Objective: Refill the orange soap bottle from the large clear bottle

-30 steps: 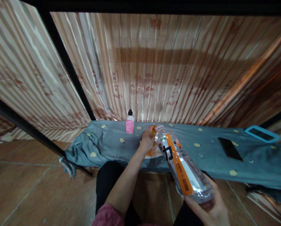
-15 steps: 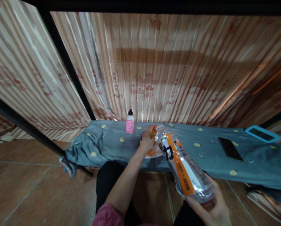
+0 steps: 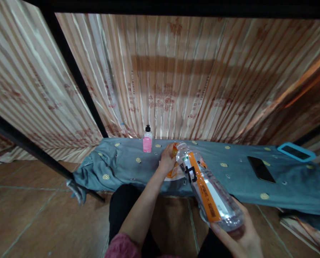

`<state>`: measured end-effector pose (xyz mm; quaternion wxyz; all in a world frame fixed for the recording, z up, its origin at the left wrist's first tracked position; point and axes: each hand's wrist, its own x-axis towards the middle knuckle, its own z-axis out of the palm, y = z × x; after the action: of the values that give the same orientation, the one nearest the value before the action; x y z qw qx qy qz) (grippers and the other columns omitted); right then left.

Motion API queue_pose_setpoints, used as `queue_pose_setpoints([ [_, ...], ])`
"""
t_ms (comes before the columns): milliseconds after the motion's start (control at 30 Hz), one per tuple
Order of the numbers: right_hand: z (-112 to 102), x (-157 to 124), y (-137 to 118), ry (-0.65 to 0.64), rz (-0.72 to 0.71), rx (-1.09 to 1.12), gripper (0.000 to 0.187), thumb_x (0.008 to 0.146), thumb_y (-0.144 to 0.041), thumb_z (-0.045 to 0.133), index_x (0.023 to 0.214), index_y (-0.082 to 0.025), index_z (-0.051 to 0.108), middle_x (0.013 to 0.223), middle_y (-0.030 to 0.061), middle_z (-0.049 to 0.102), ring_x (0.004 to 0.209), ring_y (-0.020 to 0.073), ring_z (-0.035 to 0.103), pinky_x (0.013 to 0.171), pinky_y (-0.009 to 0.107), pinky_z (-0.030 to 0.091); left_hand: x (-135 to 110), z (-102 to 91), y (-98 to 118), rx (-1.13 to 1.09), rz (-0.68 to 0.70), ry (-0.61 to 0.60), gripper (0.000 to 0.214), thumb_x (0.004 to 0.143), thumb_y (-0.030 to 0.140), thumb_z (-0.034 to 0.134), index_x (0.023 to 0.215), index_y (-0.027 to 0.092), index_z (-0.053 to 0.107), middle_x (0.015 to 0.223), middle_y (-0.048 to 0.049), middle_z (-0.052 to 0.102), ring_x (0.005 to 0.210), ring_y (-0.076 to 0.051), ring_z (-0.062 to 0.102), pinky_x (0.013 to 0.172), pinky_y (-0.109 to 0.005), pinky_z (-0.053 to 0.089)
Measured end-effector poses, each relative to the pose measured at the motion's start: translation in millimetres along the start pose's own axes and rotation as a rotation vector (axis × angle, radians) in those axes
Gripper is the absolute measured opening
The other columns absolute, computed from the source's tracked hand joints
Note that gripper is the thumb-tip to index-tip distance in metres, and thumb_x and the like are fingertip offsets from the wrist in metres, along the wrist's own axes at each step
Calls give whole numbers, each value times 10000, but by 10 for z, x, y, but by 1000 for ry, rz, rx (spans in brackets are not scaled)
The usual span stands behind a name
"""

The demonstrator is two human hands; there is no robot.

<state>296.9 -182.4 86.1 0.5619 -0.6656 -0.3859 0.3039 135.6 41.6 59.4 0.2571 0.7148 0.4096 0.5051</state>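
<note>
My right hand [image 3: 239, 236] grips the base of a large clear plastic bottle [image 3: 207, 186] with an orange and white label, tilted so its neck points away from me over the bed. My left hand [image 3: 167, 159] is closed at the bottle's neck, fingers round an orange piece that looks like the cap, and it lies just above an orange and white packet [image 3: 174, 172] on the sheet. The bottle holds clear liquid.
A blue-grey sheet [image 3: 122, 161] with yellow dots covers a low bed. On it stand a small pink bottle with a black cap [image 3: 147, 140], a black phone [image 3: 261, 169] and a blue-framed device [image 3: 296, 152]. Striped curtain [image 3: 176, 79] behind, black frame bars [image 3: 74, 71], tiled floor [image 3: 28, 215].
Almost nothing differs: both hands stay on the bottle and only the camera shifts slightly.
</note>
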Motion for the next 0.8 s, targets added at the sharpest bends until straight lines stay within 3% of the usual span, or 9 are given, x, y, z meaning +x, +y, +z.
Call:
queue_pose_setpoints([
  [367,-11,13,58,-11,2,34,805,586,-540,833,1249,-220,507,1199,93,633,1049,300,670,887,350,542,7,24,-23,10,28,26,229,889,301,626,1084,184,657,1124,-87,700,1077,-237,639,971,-378,515],
  [600,9,-6,2,-3,22,32,795,571,-543,828,1232,-228,517,1172,83,656,1030,294,678,884,349,545,8,60,-77,34,22,32,318,781,300,730,1061,173,649,1106,-90,693,1075,-258,638,967,-405,526],
  [800,9,2,35,-1,18,68,786,561,-514,844,1222,-237,522,1155,75,674,1011,296,688,853,349,559,6,66,-80,48,24,40,321,781,290,729,1068,179,640,1098,-90,691,1064,-257,643,960,-408,531],
])
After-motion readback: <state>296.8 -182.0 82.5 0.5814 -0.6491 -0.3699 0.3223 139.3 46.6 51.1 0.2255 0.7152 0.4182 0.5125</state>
